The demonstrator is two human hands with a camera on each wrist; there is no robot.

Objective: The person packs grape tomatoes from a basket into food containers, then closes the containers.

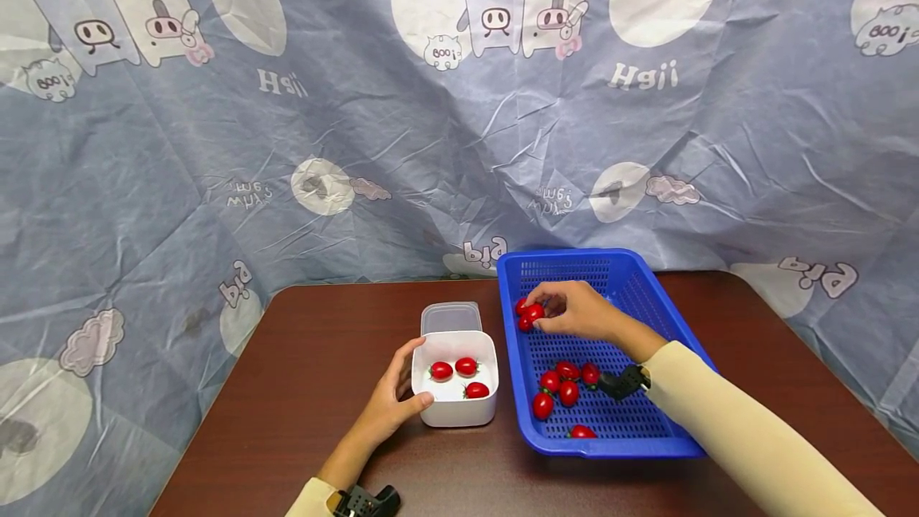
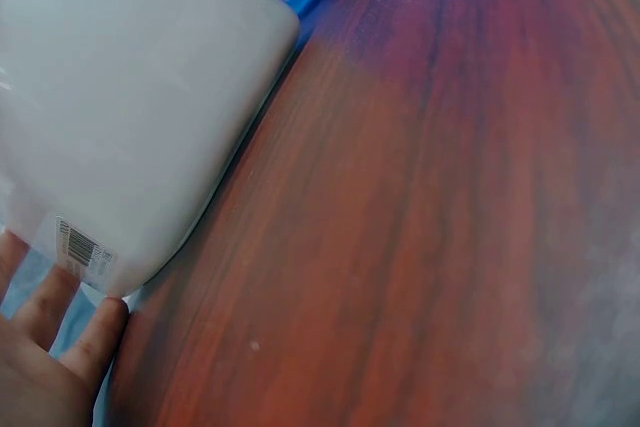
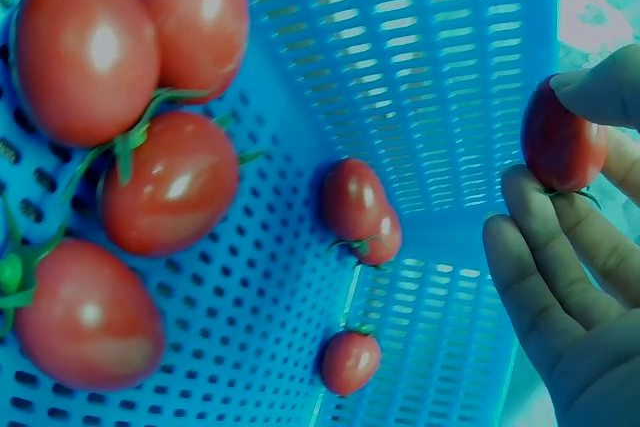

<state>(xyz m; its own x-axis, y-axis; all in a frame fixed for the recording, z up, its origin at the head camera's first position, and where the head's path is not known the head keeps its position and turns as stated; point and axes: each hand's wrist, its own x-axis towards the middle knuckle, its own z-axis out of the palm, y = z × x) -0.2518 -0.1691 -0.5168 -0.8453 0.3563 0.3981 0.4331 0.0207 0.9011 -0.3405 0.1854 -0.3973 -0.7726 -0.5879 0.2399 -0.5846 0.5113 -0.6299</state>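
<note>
The left hand (image 1: 391,397) holds a square white container (image 1: 459,413) at its left side, thumb at the front corner and fingers toward the back. In the left wrist view, fingertips touch the container's wall (image 2: 150,77) beside a barcode sticker (image 2: 82,247). Three red cherry tomatoes (image 1: 467,366) lie inside the container. Over the far left part of a blue basket (image 1: 531,429), the right hand (image 1: 574,311) pinches a cherry tomato (image 3: 560,137) between thumb and fingers. Other cherry tomatoes (image 3: 350,197) lie below that hand, and several more (image 1: 569,392) rest nearer the basket's front.
A translucent lid (image 1: 451,316) is just behind the white container. The basket stands to the container's right on a brown wooden table (image 1: 330,341). A patterned grey-blue cloth (image 1: 359,102) hangs behind the table. The tomatoes have green stems.
</note>
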